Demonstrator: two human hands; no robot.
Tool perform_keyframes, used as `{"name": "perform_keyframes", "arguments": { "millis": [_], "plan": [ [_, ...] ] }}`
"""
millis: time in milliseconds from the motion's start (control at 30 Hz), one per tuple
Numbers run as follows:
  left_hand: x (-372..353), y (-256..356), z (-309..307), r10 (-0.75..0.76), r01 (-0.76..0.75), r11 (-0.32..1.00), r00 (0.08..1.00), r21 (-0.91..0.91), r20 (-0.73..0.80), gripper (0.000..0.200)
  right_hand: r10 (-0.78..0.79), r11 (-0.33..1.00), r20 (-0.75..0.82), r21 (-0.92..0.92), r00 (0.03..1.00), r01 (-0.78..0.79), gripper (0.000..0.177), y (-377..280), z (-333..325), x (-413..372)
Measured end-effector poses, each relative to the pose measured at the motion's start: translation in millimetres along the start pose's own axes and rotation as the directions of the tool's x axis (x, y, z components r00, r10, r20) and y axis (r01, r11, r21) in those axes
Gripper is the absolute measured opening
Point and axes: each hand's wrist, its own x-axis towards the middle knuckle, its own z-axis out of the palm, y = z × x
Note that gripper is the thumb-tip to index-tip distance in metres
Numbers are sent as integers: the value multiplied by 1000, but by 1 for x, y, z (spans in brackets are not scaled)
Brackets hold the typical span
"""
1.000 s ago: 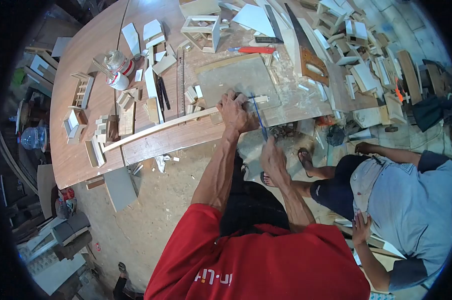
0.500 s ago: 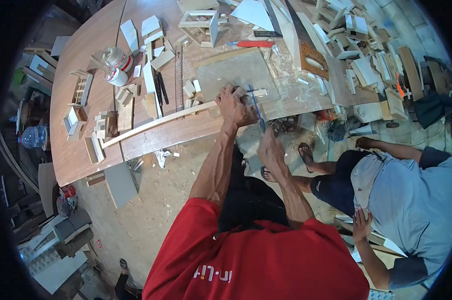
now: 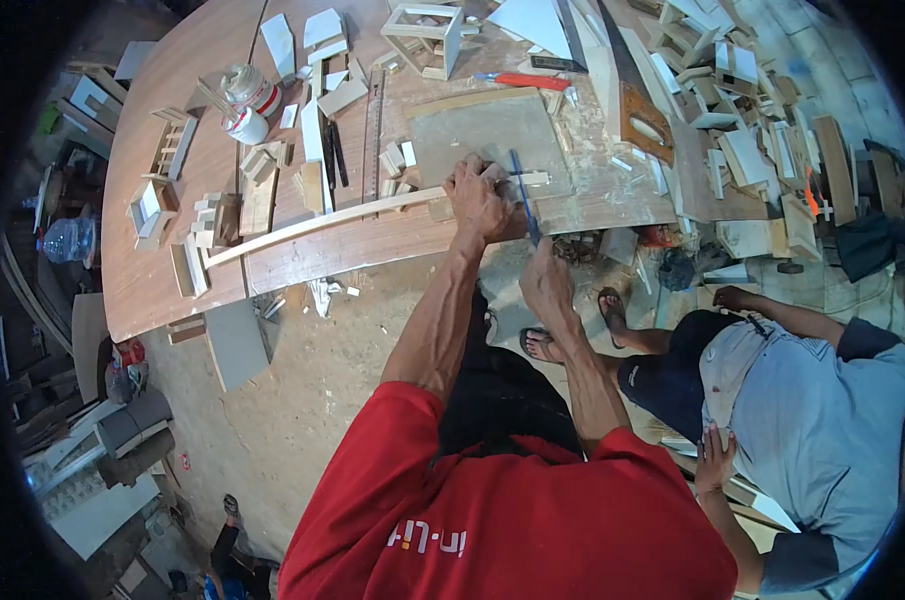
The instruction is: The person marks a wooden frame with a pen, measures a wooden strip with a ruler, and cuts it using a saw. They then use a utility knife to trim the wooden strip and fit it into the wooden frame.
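Note:
A long, thin wooden strip (image 3: 333, 226) lies along the table's near edge. Its right end rests over a grey board (image 3: 478, 135). My left hand (image 3: 480, 198) is closed over the strip near that end, pressing it down. In my right hand (image 3: 548, 278) is the handle of a slim blue hand saw (image 3: 524, 195), fingers wrapped round it. Just right of my left hand, the saw's blade crosses the strip. Whether it has cut into the wood is too small to make out.
A red cutter knife (image 3: 528, 80), a steel ruler (image 3: 375, 135) and a wooden-handled saw (image 3: 645, 122) lie on the table. Glue jars (image 3: 248, 100) stand at left among small wooden frames. A person in a grey shirt (image 3: 813, 410) sits close on my right.
My right hand and the blue saw have moved a little forward, away from me, across the strip. The left hand keeps its place on the wood. The whole view has shifted slightly.

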Motion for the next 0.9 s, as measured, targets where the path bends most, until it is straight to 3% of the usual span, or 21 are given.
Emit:
{"name": "perform_keyframes", "arguments": {
  "millis": [133, 233, 367, 467, 700, 767, 900],
  "plan": [
    [-1, 4, -7, -25, 25, 1000, 999, -4, 37, 40, 53, 995, 3, -84, 999, -53, 32, 3, -1, -10],
    [-2, 5, -5, -24, 24, 1000, 998, -3, 50, 40, -41, 998, -17, -50, 999, 40, 31, 2, 5, 10],
    [1, 1, -1, -13, 14, 1000, 1000, -24, 6, 41, 70, 996, 44, -62, 997, -67, 30, 6, -4, -25],
    [-3, -2, 3, -26, 27, 1000, 999, -16, 27, 41, -16, 999, 19, -44, 1000, 17, 28, 1, -7, -12],
    [0, 1, 0, 0, 0, 1000, 1000, -9, -6, 38, 28, 995, 36, -99, 999, -25, 23, 8, -4, -25],
    [-3, 1, -2, 1, 0, 1000, 1000, -7, 6, 38, 33, 999, 174, 6, 984, -35, 24, 12, 1, -21],
    [0, 2, -2, 3, -3, 1000, 1000, 7, 11, 41, 53, 995, 21, -83, 998, -51, 24, 4, -2, -29]
  ]
}}
